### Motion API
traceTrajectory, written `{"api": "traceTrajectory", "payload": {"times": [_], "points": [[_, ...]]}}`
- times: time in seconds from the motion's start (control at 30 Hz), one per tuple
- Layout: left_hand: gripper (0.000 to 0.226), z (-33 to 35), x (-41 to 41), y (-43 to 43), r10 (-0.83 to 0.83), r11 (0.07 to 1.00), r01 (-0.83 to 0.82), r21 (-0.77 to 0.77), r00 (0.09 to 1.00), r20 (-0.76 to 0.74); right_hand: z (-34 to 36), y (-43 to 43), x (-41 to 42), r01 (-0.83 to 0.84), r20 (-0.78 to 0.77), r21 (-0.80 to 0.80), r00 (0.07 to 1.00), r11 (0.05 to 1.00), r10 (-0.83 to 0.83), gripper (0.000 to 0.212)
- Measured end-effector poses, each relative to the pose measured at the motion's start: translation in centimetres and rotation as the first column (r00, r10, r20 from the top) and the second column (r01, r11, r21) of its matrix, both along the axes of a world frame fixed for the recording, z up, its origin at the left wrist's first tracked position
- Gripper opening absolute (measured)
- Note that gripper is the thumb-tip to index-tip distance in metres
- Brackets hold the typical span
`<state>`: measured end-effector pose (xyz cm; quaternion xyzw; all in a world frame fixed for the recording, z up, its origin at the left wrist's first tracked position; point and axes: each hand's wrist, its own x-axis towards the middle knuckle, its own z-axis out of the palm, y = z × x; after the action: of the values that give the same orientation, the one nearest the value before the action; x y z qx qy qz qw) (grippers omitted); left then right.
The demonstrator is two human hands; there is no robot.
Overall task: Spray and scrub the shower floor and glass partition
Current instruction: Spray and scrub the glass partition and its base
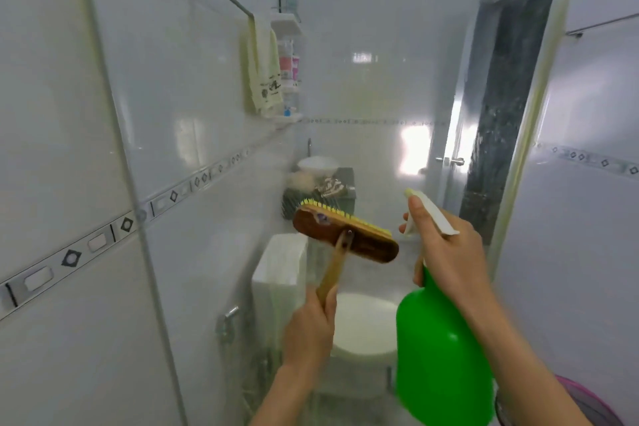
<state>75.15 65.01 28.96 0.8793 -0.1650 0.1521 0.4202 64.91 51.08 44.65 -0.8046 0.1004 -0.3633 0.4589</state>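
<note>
Brush (345,235) and spray bottle (439,349) held up before the glass partition (207,114).
The left grip (309,328) was curled round the brush's wooden handle, and the yellow bristles faced the glass; whether they touched it could not be told. The right grip (446,252) was wrapped round the green bottle's neck, its white nozzle aimed at the glass, just right of the brush head. Behind the glass stood a toilet (363,322); a towel (264,69) hung on the left wall.
</note>
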Motion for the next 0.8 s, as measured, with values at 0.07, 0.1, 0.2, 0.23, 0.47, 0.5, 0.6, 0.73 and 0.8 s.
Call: {"api": "traceTrajectory", "payload": {"times": [0.07, 0.1, 0.2, 0.23, 0.47, 0.5, 0.6, 0.73, 0.8], "points": [[0.044, 4.6, 1.0, -1.9, -0.007, 0.989, 0.026, -0.142, 0.991, 0.134, 0.2, -1.2, -0.6, 0.012, 0.017, 0.010, 1.000, 1.000, -0.012, 0.055], [0.040, 6.6, 1.5, -2.8, 0.014, 0.978, 0.023, -0.206, 0.984, 0.180, 0.2, -1.7, -0.9, 0.019, 0.021, 0.014, 1.000, 1.000, -0.020, 0.054], [0.041, 7.1, 2.4, -5.0, 0.067, 0.938, 0.008, -0.345, 0.977, 0.205, -0.2, -3.4, -1.6, 0.031, 0.020, 0.043, 0.999, 0.999, -0.031, 0.056], [0.043, 5.3, 2.1, -5.3, 0.060, 0.939, -0.002, -0.343, 0.985, 0.161, -0.4, -3.8, -1.9, 0.034, 0.017, 0.047, 0.999, 0.998, -0.035, 0.058], [0.050, 0.6, -2.2, -6.2, 0.062, 0.977, -0.062, -0.203, 0.998, -0.002, -1.0, -6.4, -3.0, 0.016, -0.037, 0.053, 0.999, 0.998, -0.014, 0.055], [0.048, 2.3, -1.6, -6.7, 0.069, 0.968, -0.055, -0.244, 0.996, 0.049, -0.9, -6.7, -3.0, 0.014, -0.023, 0.062, 1.000, 0.998, -0.013, 0.053], [0.040, 6.7, 0.3, -8.4, 0.093, 0.945, -0.041, -0.325, 0.985, 0.145, -0.8, -7.7, -3.0, 0.013, 0.000, 0.065, 1.000, 0.998, -0.013, 0.052], [0.049, 1.6, -0.8, -9.4, 0.079, 0.958, -0.053, -0.281, 0.994, 0.080, -1.7, -8.9, -3.7, -0.003, -0.026, 0.077, 1.000, 0.997, 0.005, 0.054], [0.053, -2.3, -3.4, -9.3, 0.104, 0.984, -0.106, -0.141, 0.994, -0.019, -2.2, -9.8, -4.3, -0.022, -0.058, 0.079, 0.998, 0.997, 0.026, 0.056]]}}
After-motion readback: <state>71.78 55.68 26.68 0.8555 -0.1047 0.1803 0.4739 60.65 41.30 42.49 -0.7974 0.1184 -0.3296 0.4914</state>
